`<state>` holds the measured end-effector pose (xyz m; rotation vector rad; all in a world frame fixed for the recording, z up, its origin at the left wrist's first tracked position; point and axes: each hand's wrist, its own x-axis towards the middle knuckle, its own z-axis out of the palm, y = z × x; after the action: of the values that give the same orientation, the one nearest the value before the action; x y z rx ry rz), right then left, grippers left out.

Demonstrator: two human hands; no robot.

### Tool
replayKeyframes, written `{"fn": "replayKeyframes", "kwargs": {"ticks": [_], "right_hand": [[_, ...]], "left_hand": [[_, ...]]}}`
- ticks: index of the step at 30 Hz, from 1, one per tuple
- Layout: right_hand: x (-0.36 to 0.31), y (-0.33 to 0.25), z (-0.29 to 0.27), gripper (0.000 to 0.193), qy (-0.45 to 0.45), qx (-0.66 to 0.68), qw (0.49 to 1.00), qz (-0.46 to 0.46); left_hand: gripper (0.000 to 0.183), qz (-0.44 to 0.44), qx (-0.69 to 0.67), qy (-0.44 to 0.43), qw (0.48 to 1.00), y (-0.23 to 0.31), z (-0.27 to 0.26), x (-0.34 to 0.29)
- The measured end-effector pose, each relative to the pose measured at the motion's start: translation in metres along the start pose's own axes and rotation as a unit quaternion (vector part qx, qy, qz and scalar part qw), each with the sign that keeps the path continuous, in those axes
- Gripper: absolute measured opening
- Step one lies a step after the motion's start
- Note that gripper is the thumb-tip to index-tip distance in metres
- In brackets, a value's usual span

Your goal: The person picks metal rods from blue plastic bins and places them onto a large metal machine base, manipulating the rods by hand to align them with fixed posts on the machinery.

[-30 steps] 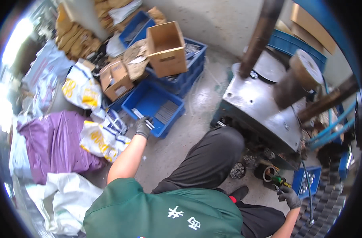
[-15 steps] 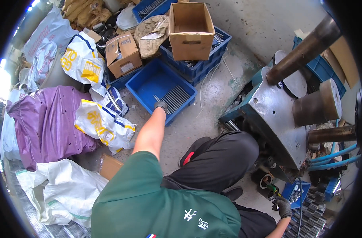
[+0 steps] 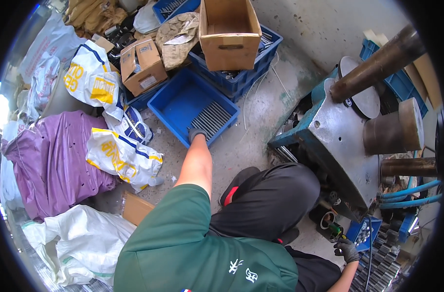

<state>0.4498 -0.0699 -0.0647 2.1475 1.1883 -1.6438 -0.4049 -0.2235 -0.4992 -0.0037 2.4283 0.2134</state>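
Note:
My left hand point(image 3: 197, 134), in a dark glove, reaches over the near side of a blue plastic bin point(image 3: 169, 86). It is at the left end of a row of slim metal rods point(image 3: 213, 118) lying side by side in the bin. The back of the hand hides most of its fingers. At the lower right, my gloved right hand point(image 3: 347, 250) is closed around the end of a slim tool with a green and yellow part point(image 3: 335, 229). The tool leans at a dark round pot point(image 3: 323, 219); its working end is hidden.
A metal press-like machine point(image 3: 336, 141) with thick posts stands at right. A cardboard box point(image 3: 230, 51) sits on stacked blue crates point(image 3: 261, 61). Sacks, including a purple one point(image 3: 56, 160), line the left. Near my right hand are a small blue tray point(image 3: 365, 233) and stacked metal pieces point(image 3: 382, 258).
The rods that stuck out at the row's left end now lie more in line with the others. My left hand is slightly lower in the bin. My right hand has barely moved.

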Motion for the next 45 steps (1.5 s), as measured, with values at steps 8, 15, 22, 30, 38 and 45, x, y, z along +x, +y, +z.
{"fn": "replayKeyframes", "kwargs": {"ticks": [8,15,22,30,38,45], "right_hand": [[-0.02,0.005,-0.004,0.04,-0.01,-0.075,0.994,-0.085],[-0.085,-0.059,0.023,0.052,0.015,-0.123,0.944,-0.306],[-0.081,-0.118,0.039,0.052,0.301,-0.011,0.825,-0.479],[0.008,-0.184,0.02,0.039,0.463,-0.217,0.694,-0.506],[0.026,-0.2,0.001,0.041,0.485,-0.276,0.6,-0.574],[-0.077,-0.062,0.007,0.035,0.283,-0.318,0.721,-0.547]], "left_hand": [[0.052,0.045,0.024,0.001,0.999,0.011,0.014,-0.004],[0.055,0.16,0.086,0.013,0.983,-0.027,-0.005,0.047],[0.035,0.301,-0.27,0.144,0.903,0.022,-0.059,-0.07],[0.021,0.622,-0.451,-0.02,0.64,0.135,-0.204,-0.399],[0.023,0.785,-0.283,-0.279,0.476,0.216,-0.181,-0.65],[0.032,0.754,-0.053,-0.307,0.579,0.223,-0.075,-0.62]]}}
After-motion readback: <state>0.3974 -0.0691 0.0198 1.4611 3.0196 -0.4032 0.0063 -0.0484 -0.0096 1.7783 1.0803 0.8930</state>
